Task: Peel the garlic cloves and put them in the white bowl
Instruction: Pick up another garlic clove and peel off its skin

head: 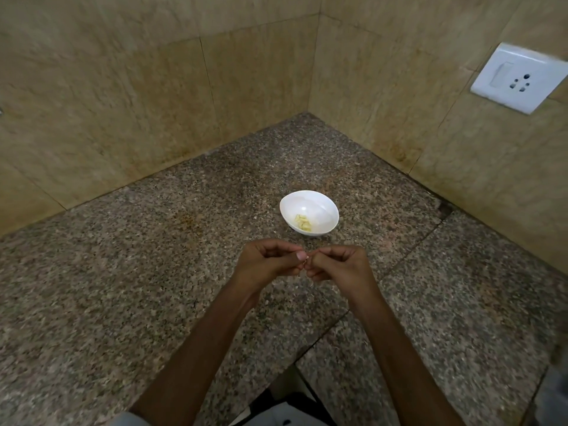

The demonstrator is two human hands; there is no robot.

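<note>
Head view: left hand (267, 262), right hand (338, 264) around garlic clove (304, 265)

My desk (153, 272) is speckled granite with a dull polish; the white bowl (322, 207) looks glossy and smooth — the wall tiles (123, 103) mottled beige stone, the socket plate (519, 78) shiny plastic.

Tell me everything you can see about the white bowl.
The white bowl is small, round and glossy, like ceramic or plastic. It sits upright on the speckled stone counter. A few peeled garlic cloves lie low on its near-left side; the rest is bare. The left hand and right hand, pinching a small clove between them, are nearer the person, not touching it.
</note>
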